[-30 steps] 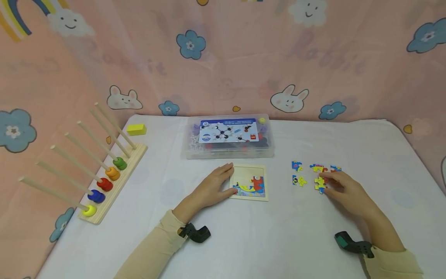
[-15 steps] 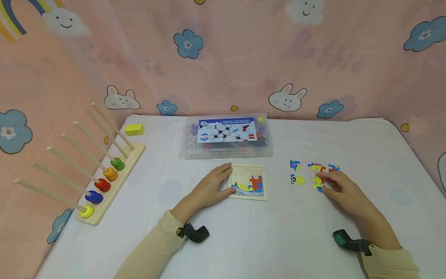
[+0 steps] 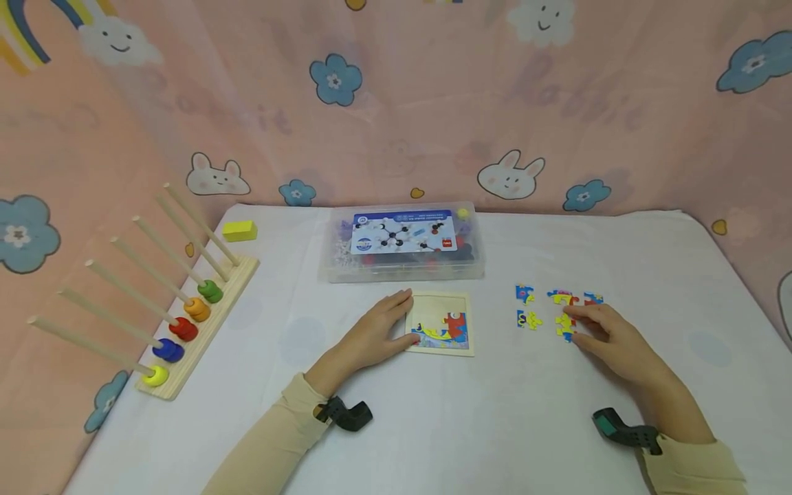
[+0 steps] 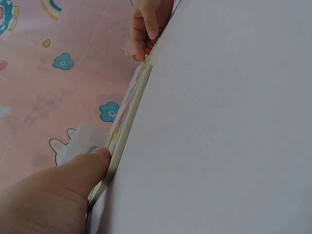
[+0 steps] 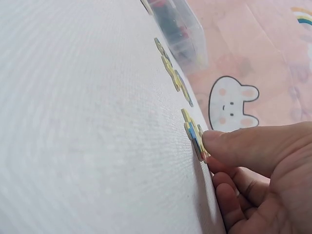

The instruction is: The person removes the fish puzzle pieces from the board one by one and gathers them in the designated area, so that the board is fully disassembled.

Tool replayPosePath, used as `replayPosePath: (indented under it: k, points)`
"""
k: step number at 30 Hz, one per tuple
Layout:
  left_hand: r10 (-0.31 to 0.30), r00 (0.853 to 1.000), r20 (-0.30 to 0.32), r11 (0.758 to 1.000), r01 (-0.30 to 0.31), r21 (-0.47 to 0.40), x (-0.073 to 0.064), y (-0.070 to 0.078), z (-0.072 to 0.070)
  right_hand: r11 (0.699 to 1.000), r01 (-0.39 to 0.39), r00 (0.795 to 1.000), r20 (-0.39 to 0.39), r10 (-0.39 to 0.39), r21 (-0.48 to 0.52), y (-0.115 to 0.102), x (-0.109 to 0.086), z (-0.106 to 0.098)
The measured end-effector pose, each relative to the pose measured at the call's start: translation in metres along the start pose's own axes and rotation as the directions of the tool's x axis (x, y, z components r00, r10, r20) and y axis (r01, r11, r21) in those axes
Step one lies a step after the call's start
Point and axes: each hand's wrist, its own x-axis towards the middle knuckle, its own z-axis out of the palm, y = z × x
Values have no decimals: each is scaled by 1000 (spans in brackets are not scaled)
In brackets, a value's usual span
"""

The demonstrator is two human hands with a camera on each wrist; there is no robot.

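Note:
My left hand (image 3: 369, 333) rests along the left side of a square wooden puzzle tray (image 3: 439, 294), its fingers reaching toward the upper left corner and its thumb on the lower left. In the left wrist view the thumb (image 4: 85, 170) lies on the tray's edge. Red, yellow and blue puzzle pieces (image 3: 454, 328) fill the tray's lower part. To the right, my right hand (image 3: 619, 344) pinches a yellow and blue puzzle piece (image 3: 564, 326) on the table between thumb and fingers. Its thumb (image 5: 229, 146) presses on that piece in the right wrist view; the fingers are partly hidden.
Loose puzzle pieces (image 3: 524, 294) lie around the right hand. Behind the tray stands a clear plastic box (image 3: 405, 268) with a molecule label. On the left are a wooden peg rack (image 3: 204, 333) with colored rings and a yellow block (image 3: 239, 231). A pink patterned cloth (image 3: 396, 103) hangs behind.
The head view shifts slightly. Both hands stay in place, the left at the tray and the right at the loose puzzle piece.

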Motion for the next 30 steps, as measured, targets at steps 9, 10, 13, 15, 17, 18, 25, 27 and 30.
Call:
replayPosePath:
  k: [9, 10, 13, 15, 17, 18, 25, 27, 30]
  points:
    - [-4, 1000, 5, 1000, 4, -4, -1, 1, -1, 999, -38, 999, -22, 38, 8, -3, -1, -2]
    - [-3, 1000, 6, 1000, 3, -3, 0, 1, -1, 999, -42, 999, -23, 42, 8, -3, -2, -2]
    - [-1, 1000, 4, 1000, 1, -3, 0, 1, -1, 999, -49, 998, -31, 49, 13, -6, -2, -3]
    - [-1, 1000, 3, 1000, 1, -4, 0, 1, -1, 999, -50, 998, -36, 51, 21, -8, -2, -4]
    - [0, 1000, 2, 1000, 0, -2, -1, 1, -1, 998, -52, 998, -46, 53, 32, -12, -1, -5]
    - [2, 1000, 0, 1000, -2, -1, -1, 1, -1, 998, -49, 998, -49, 50, 37, -14, -1, -4]
    - [3, 1000, -6, 1000, -3, -3, -2, 1, -2, 997, 25, 998, -64, -21, 72, -31, 3, 1]
    - [0, 1000, -3, 1000, 0, -8, -1, 1, -2, 996, 35, 998, -48, -31, 78, -36, 4, 2]
    - [-1, 1000, 3, 1000, 1, -15, -1, 1, -1, 998, 25, 1000, -16, -24, 59, -42, 4, 5]
